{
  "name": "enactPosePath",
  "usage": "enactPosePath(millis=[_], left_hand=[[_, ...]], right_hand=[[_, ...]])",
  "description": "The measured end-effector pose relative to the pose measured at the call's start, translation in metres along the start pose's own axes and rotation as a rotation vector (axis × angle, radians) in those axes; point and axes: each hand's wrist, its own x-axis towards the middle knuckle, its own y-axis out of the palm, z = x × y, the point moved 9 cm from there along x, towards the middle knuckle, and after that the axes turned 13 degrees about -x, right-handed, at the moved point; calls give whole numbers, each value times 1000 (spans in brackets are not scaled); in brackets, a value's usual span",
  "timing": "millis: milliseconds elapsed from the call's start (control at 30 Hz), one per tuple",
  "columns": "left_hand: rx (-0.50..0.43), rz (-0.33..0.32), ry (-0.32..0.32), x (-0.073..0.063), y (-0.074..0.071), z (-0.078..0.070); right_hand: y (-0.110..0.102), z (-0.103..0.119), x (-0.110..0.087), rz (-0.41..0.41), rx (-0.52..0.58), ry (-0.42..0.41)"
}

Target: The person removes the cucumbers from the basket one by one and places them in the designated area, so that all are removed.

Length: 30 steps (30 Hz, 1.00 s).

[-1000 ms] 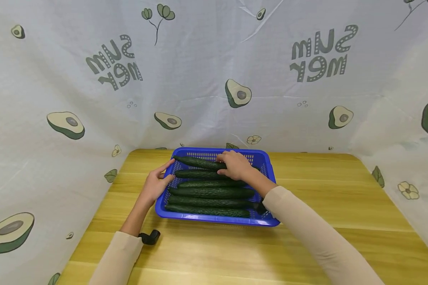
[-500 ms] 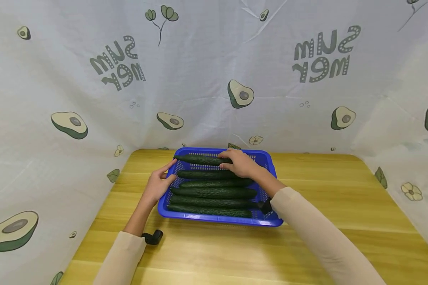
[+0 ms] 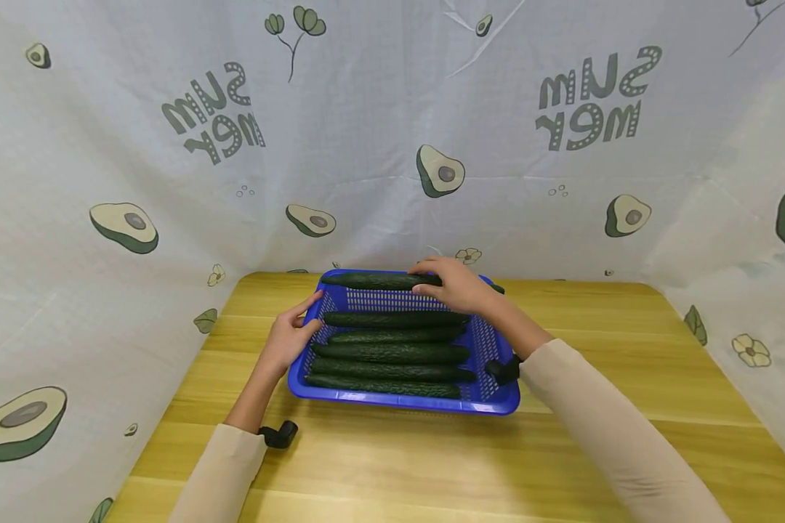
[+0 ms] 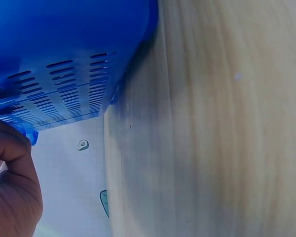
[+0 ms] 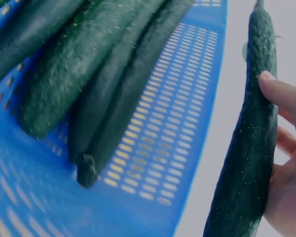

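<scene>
In the head view my right hand (image 3: 459,285) grips a long dark green cucumber (image 3: 374,280) near the far rim of the blue basket (image 3: 405,404). The right wrist view has this cucumber (image 5: 244,143) upright beside the basket, thumb across it and fingers behind. Several other cucumbers (image 3: 392,354) lie side by side inside the basket, toward its near side. My left hand (image 3: 288,338) holds the basket's left rim, index finger and thumb spread along it. From the left wrist, bent fingers of the left hand (image 4: 12,173) show below the slotted basket wall (image 4: 64,84).
The basket stands on a wood-grain table (image 3: 602,356) that reaches out to the right and in front. A pale curtain (image 3: 366,131) printed with avocados hangs behind and along both sides. Black wrist cameras (image 3: 280,434) sit on the forearms.
My right hand has lifted the farthest cucumber from the basket, moving it back and to the right over the far rim. The left hand has stayed on the left rim.
</scene>
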Motion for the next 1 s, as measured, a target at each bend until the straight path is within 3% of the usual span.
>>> enactPosePath(millis=[200, 333, 600, 867, 1000], left_hand=[[5, 13, 18, 2, 2, -2], [-9, 21, -5, -1, 2, -5], [30, 32, -36, -16, 7, -31], [34, 14, -33, -3, 0, -4], [47, 8, -14, 1, -2, 3]], right_hand=[[-19, -13, -19, 3, -2, 32], [-22, -26, -31, 6, -8, 48], [-30, -50, -59, -13, 22, 72], [-45, -71, -93, -29, 11, 110], [-51, -82, -108, -38, -8, 127]])
